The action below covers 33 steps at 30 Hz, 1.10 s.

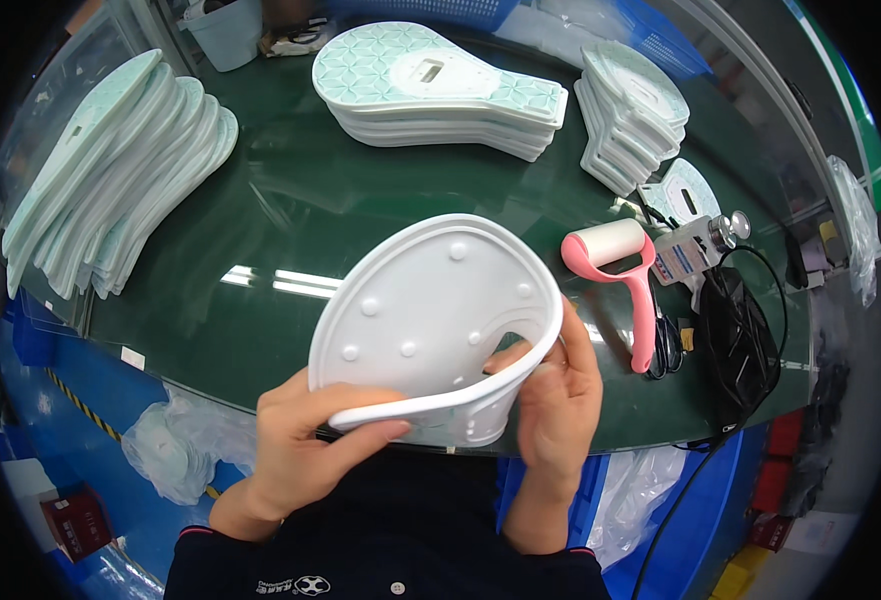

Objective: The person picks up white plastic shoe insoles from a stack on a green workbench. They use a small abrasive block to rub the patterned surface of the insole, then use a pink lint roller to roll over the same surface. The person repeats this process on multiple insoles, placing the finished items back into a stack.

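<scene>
Both hands hold one white plastic shell (430, 320) just above the near edge of the dark green table (290, 200), its hollow, studded inside tilted toward the camera. The left hand (305, 440) is closed on the lower rim, thumb lying along the edge and fingers hidden behind it; the right hand (555, 400) is closed on the narrow end at about four o'clock of the shell, with a fingertip poking through the cut-out there. Because the shell is pinched only at its lower rim, with most of it standing unsupported above the hands, it looks liable to twist or slip and drop onto the table edge or the floor if either hold loosens. The finger in the cut-out could catch if the piece is turned sharply. From the shell, the pink lint roller (625, 275) lies at three o'clock, close enough for the right elbow or the shell's edge to knock it toward the black cable (740, 340). As for containers, a pale bin (225, 35) stands at eleven o'clock; its contents cannot be made out. A blue basket (650, 35) sits at one o'clock with clear plastic in it. Stacks of mint-and-white shells (440, 90) lie loose on the table, in no container.
</scene>
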Motion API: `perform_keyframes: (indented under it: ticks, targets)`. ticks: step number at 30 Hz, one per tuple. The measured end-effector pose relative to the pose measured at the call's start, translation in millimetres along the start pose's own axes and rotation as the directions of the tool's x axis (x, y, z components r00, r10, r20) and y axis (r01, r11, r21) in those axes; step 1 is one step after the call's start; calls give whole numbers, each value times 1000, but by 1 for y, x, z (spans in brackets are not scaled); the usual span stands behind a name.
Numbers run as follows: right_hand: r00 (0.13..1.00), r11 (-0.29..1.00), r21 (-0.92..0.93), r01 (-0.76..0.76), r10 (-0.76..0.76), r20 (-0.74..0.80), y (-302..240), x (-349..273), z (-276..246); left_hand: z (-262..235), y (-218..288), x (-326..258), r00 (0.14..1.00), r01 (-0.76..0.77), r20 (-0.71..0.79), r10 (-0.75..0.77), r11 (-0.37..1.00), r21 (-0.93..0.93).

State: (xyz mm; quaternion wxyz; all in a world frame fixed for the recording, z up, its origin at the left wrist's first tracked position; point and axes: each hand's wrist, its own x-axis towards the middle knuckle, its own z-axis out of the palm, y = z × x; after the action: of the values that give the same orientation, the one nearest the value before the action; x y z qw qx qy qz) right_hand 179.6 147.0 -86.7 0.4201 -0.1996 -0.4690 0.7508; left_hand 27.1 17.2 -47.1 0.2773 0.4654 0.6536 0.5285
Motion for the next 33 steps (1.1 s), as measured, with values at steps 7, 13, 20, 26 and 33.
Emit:
perform_keyframes:
  ticks: [7, 13, 20, 26, 33]
  targets:
    - [920, 334, -927, -170, -283, -271, -1, 26, -83, -13, 12, 5, 961, -258, -49, 271, 948, 185]
    - [942, 560, -826, 55, -303, -142, -11, 34, -58, -14, 14, 3, 909, -409, -14, 417, 897, 164]
    - [819, 721, -658, 216, -501, -280, -37, 8, -13, -16, 12, 6, 859, -500, -15, 512, 843, 198]
    - [822, 631, -537, 560, -504, 265, -54, -26, 57, -13, 19, 9, 849, -524, 42, 526, 829, 198]
    - [857, 721, -468, 512, -468, 217, -40, -25, 80, -1, 25, 4, 912, -405, -25, 409, 908, 103]
